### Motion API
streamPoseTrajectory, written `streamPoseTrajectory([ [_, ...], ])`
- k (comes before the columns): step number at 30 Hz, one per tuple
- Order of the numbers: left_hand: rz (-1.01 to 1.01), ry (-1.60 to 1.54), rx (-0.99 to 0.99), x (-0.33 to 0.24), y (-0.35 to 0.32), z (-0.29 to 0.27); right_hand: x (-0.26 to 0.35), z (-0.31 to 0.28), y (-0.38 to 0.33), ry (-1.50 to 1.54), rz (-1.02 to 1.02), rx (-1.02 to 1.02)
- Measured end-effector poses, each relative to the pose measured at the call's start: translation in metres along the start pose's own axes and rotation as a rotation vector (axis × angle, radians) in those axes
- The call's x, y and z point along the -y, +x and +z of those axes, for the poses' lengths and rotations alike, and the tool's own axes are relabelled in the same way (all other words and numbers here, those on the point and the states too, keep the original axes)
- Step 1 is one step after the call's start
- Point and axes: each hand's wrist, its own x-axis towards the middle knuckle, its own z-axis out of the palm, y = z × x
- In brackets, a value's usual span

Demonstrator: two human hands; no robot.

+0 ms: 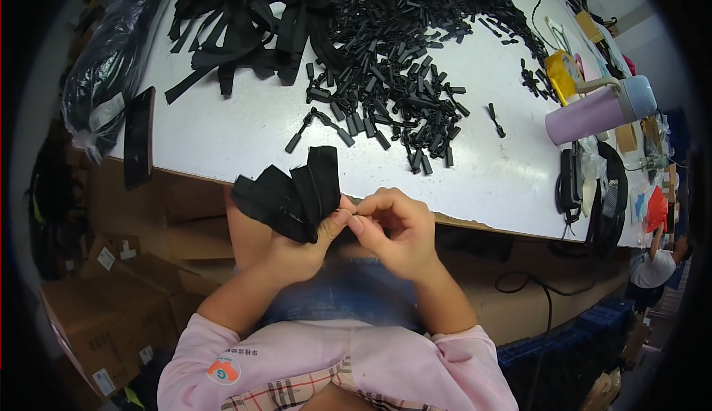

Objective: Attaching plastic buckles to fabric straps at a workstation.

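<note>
My left hand (304,251) is closed round a small bunch of black zipper strips (293,196), which fan up and to the left above it. Thumb and finger of my right hand (397,229) pinch together against my left fingertips, at the right side of the bunch. Whatever lies between those fingertips is too small to make out. Both hands are just off the table's front edge, over my lap. Beyond them, a large heap of black zipper pulls (400,107) spreads over the white table (230,133).
More black strips (285,33) are piled at the back left. A plastic-wrapped black bundle (115,62) and a dark phone (139,136) lie at the left edge. On the right are a lilac flask (586,114) and a yellow object (564,73). Cardboard boxes (111,314) stand below left.
</note>
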Motion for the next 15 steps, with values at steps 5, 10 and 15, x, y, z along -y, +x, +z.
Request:
streamPoseTrajectory([
  [5, 0.057, 0.072, -0.108, 0.001, -0.004, -0.002, 0.002, 0.002, -0.001, 0.027, 0.1, 0.233],
  [10, -0.223, -0.188, -0.091, 0.007, 0.006, -0.015, 0.0, 0.011, -0.003, -0.382, -0.206, 0.054],
  [15, -0.217, -0.068, 0.004, 0.022, -0.005, -0.019, 0.013, 0.018, 0.015, -0.524, -0.447, -0.025],
])
